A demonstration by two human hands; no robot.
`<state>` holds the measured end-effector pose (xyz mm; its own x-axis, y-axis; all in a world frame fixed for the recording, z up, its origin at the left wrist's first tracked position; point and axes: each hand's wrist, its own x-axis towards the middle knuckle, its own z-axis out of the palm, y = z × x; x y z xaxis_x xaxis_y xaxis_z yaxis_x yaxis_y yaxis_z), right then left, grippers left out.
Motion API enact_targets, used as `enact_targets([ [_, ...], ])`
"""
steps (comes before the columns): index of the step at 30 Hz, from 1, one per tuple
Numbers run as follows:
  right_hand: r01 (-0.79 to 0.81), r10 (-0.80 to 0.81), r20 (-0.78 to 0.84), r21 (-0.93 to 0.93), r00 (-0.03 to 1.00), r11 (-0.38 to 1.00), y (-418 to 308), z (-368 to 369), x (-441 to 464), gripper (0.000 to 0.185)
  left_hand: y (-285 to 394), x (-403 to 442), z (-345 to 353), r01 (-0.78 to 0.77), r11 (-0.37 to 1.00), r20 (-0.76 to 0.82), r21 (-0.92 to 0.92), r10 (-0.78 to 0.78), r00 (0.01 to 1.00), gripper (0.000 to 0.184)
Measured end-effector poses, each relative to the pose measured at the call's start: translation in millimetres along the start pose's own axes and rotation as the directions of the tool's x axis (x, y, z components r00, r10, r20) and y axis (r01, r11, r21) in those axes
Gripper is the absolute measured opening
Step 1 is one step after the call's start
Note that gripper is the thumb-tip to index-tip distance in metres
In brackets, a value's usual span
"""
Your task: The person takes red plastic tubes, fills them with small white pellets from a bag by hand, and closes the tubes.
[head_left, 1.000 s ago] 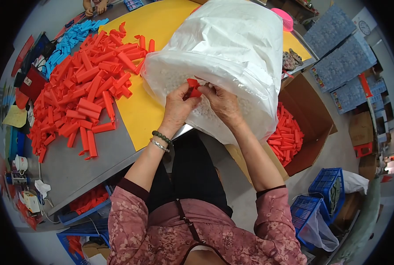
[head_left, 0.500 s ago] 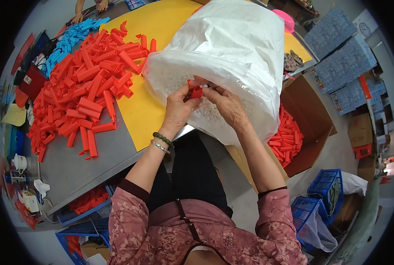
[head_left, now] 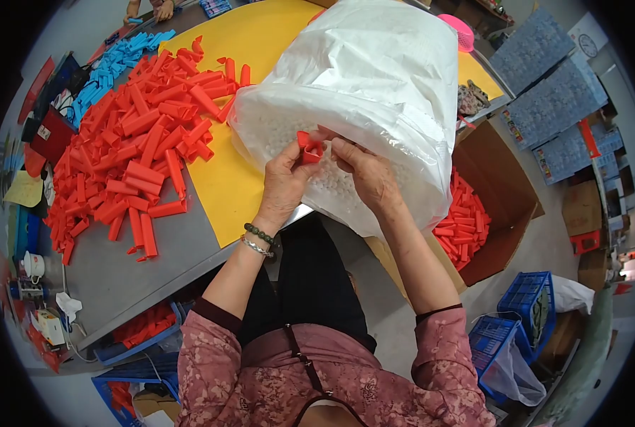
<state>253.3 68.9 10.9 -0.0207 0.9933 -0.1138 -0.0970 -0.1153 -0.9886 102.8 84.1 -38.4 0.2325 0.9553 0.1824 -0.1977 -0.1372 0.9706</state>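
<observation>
Between the thumb and fingers of my left hand (head_left: 286, 178) is a red piece (head_left: 310, 147), its open end showing. Just right of it, my right hand (head_left: 363, 171) has thumb and fingers pinched together; whatever they hold is too small to make out. Both hands are at the mouth of a large white bag (head_left: 374, 57), which lies on its side. Small white pellets (head_left: 335, 178) fill the bag's opening behind and below my hands. To the left, a big heap of red pieces (head_left: 143, 135) lies on the table.
Yellow sheet (head_left: 221, 192) on the grey table (head_left: 111, 288); blue pieces (head_left: 114, 64) at the back left, near another person's hands (head_left: 162, 10). Right of the bag stands a cardboard box (head_left: 506, 206) holding red pieces. Blue crates (head_left: 499, 341) stand at the lower right.
The red piece in my left hand has turned so its open end shows more. My right hand has moved slightly away from it. The other person's hand has lifted a blue piece.
</observation>
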Motion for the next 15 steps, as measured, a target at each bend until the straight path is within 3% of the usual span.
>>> enact_targets([
  [1,-0.028,0.028,-0.037,0.003,0.999,1.0,4.9,-3.0,2.4,0.026,4.4,-2.7,-1.4,-0.015,1.0,-0.007,-0.013,0.015,1.0,0.032],
  [8,0.182,-0.206,-0.094,-0.211,0.974,0.96,3.1,-1.3,2.6,0.018,31.5,-32.8,-15.7,-0.123,0.981,-0.003,0.152,0.124,0.992,0.024],
  [10,0.266,-0.296,-0.099,-0.237,0.95,0.934,14.1,-4.0,6.7,0.018,27.0,-37.1,-22.1,-0.111,0.986,-0.01,0.122,0.114,0.993,0.022],
  [12,0.226,-0.263,-0.11,-0.273,0.958,0.935,16.3,-5.3,8.7,0.017,27.8,-42.0,-27.4,-0.093,0.981,-0.042,0.173,0.101,0.994,0.022],
  [15,0.167,-0.221,-0.135,-0.327,0.966,0.93,25.7,-7.6,12.7,0.018,32.6,-51.7,-25.1,-0.074,0.993,0.024,0.096,0.072,0.997,0.021],
])
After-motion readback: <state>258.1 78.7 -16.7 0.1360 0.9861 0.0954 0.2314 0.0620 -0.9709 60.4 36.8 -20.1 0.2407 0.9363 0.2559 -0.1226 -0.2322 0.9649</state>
